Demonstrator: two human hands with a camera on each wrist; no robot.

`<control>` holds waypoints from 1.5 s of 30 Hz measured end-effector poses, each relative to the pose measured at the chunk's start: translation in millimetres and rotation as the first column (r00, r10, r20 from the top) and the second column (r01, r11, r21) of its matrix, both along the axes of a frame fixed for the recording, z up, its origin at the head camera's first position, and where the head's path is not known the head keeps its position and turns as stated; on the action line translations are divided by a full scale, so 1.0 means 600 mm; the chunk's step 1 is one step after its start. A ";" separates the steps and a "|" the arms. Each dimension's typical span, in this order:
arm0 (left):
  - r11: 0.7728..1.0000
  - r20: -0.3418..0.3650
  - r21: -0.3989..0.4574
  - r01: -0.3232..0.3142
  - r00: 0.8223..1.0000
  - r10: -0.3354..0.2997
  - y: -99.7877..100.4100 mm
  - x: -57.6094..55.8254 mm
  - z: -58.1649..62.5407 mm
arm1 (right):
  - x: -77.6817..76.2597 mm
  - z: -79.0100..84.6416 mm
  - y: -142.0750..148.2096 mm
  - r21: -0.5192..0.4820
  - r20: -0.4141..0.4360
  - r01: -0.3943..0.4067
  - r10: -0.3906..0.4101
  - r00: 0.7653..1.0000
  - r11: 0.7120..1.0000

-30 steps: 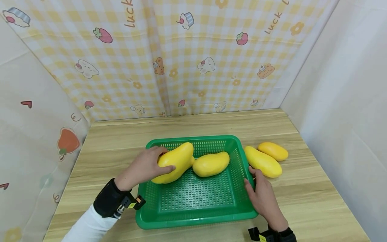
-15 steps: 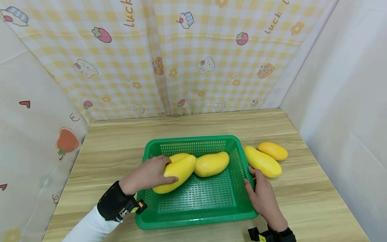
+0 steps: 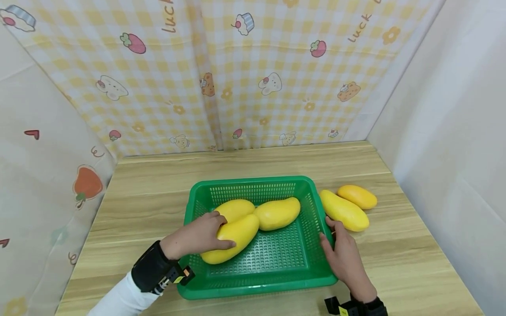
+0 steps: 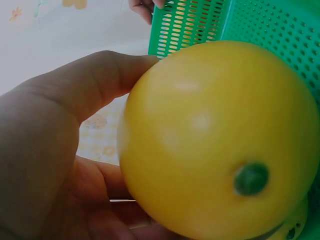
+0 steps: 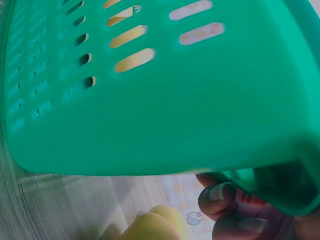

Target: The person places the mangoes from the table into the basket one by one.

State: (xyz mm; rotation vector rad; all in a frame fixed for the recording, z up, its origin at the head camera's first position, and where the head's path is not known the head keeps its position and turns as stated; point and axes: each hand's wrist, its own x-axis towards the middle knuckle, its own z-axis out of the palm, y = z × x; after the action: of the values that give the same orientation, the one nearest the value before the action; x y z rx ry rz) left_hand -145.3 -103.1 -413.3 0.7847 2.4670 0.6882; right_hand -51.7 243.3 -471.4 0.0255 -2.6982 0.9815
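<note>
In the head view, my left hand [image 3: 201,235] grips a yellow mango [image 3: 237,239] inside the left part of a green plastic basket [image 3: 258,290]. The left wrist view shows this mango [image 4: 215,130] end-on with its green stem spot, thumb and fingers round its side. Two more mangoes lie in the basket: one [image 3: 235,210] just behind the held one, another [image 3: 278,213] touching it on the right. My right hand [image 3: 343,254] holds the basket's right rim. The right wrist view has its curled fingers [image 5: 220,197] under the rim of the basket [image 5: 165,120].
Right of the basket, a large yellow mango [image 3: 345,210] and a smaller orange-yellow one [image 3: 357,197] lie on the wooden table [image 3: 154,184]. A checked cloth [image 3: 245,109] hangs behind the table, and white cloth [image 3: 446,131] on the right side.
My left hand has lowered the mango and brought it towards me, in front of the mango behind it, which now shows more. The right hand has stayed on the basket rim.
</note>
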 end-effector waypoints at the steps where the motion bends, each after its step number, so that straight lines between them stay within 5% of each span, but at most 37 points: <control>1: 1.000 0.008 0.000 0.001 1.000 -0.001 -0.001 0.000 0.000 | 0.000 0.000 0.000 0.001 0.000 0.001 -0.001 1.000 1.000; 10: 0.998 0.046 -0.021 0.059 0.997 -0.058 -0.005 0.000 -0.009 | -0.002 0.001 0.000 0.017 -0.012 0.008 -0.008 1.000 1.000; 19: 0.994 0.051 -0.104 -0.040 0.998 0.046 0.007 0.013 -0.031 | -0.001 0.001 -0.002 0.001 -0.001 0.008 -0.008 1.000 1.000; 27: 0.992 0.034 -0.116 -0.054 0.998 0.058 0.011 0.010 -0.035 | 0.000 -0.002 -0.001 0.007 -0.002 0.015 -0.015 1.000 1.000; 33: 0.983 -0.074 -0.177 -0.045 0.997 0.033 0.011 0.011 -0.031 | 0.000 -0.001 -0.002 0.007 -0.002 0.008 -0.008 1.000 1.000; 38: 0.970 -0.229 -0.240 -0.044 0.973 -0.012 0.009 0.015 -0.025 | -0.001 0.000 -0.003 0.012 -0.007 0.002 -0.002 1.000 1.000; 45: 0.963 -0.259 -0.268 -0.016 0.964 -0.056 0.012 0.029 -0.019 | -0.001 -0.001 -0.001 0.020 -0.012 0.004 -0.004 1.000 1.000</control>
State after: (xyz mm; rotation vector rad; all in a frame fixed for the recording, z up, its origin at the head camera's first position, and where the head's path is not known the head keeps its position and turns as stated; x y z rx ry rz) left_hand -128.0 -95.8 -424.5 0.8389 2.7101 0.2412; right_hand -52.2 242.6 -472.3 0.0303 -2.6957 0.9504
